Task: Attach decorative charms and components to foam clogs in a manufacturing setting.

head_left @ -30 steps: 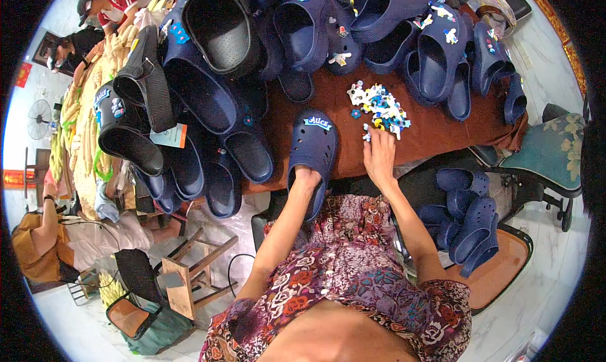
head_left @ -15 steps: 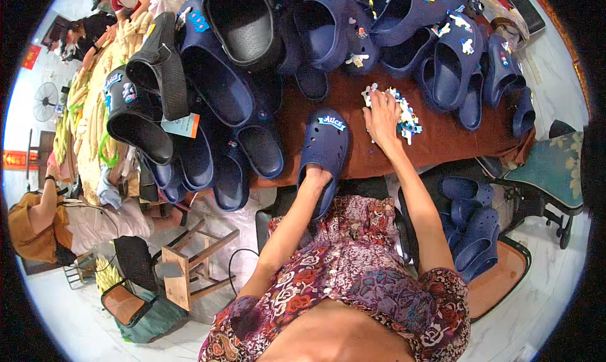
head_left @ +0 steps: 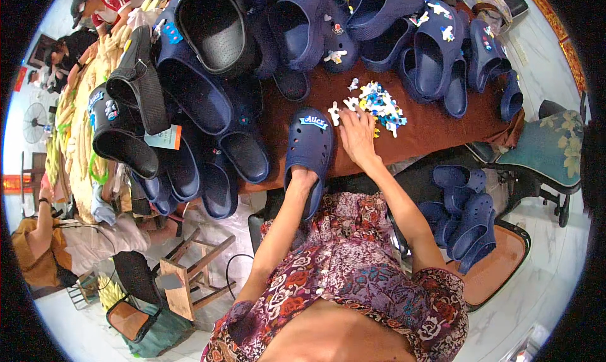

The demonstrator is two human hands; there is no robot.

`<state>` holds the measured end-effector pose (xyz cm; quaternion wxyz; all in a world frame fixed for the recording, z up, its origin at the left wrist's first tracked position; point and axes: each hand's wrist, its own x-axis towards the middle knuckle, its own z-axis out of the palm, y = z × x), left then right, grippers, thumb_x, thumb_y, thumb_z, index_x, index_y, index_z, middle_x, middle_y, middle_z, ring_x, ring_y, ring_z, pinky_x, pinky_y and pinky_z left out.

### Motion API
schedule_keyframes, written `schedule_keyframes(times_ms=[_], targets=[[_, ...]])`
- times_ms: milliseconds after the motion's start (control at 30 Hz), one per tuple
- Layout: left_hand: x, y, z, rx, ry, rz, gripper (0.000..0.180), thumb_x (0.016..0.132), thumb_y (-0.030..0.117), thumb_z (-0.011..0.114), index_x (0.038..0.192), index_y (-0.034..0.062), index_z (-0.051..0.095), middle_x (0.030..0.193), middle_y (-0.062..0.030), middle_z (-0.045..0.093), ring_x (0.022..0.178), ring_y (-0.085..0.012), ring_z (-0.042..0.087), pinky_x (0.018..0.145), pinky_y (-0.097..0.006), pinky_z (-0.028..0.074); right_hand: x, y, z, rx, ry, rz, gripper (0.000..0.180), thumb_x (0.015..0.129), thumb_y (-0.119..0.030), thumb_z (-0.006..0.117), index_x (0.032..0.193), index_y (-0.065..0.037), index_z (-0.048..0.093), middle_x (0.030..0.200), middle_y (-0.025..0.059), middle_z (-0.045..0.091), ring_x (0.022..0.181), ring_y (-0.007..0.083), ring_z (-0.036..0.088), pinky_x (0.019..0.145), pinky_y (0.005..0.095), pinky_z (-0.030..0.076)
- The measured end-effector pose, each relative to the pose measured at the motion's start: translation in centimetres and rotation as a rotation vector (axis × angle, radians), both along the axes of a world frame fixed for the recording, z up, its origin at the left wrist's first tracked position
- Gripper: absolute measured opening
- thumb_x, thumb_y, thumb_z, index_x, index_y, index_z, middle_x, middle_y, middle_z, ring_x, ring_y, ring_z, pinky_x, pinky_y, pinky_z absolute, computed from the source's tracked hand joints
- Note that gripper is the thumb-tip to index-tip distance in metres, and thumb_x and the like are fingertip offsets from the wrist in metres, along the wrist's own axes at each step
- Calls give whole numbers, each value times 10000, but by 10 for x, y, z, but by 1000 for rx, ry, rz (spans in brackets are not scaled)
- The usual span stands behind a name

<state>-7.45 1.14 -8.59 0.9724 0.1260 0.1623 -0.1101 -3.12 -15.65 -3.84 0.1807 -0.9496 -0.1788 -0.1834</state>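
A navy clog [head_left: 307,150] with round holes and a blue-and-white name charm on its toe stands upright before me, toe pointing away. My left hand [head_left: 303,175] reaches into its heel opening and holds it, the fingers hidden inside. Just to its right, my right hand [head_left: 358,134] lies palm down on the brown cloth with fingers stretched toward the near left edge of a pile of small shoe charms [head_left: 385,109]. The charms are white, blue and yellow. A loose white charm [head_left: 334,113] is beside its fingertips; whether they touch it is unclear.
Navy and black clogs crowd the brown-covered table [head_left: 435,131], including a large black clog [head_left: 218,30]. More navy clogs [head_left: 470,226] rest on a chair at my right. A wooden stool [head_left: 183,286] is on the left floor; other people work at a pile of pale goods [head_left: 85,147].
My right hand has drawn left and nearer from atop the charm pile, uncovering more of it. My left hand still holds the clog. The whole view has shifted slightly.
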Motion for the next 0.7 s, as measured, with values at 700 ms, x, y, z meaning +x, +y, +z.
schedule_keyframes(times_ms=[700], targets=[[-1, -10, 35, -17, 27, 115, 446, 1042, 325, 367, 1405, 92, 479, 1450, -85, 489, 1312, -276, 485, 1141, -449, 362, -34, -98, -12, 271, 98, -376, 508, 885, -155, 629, 1354, -45, 468, 1325, 159, 494, 1222, 361, 450, 995, 476, 371]])
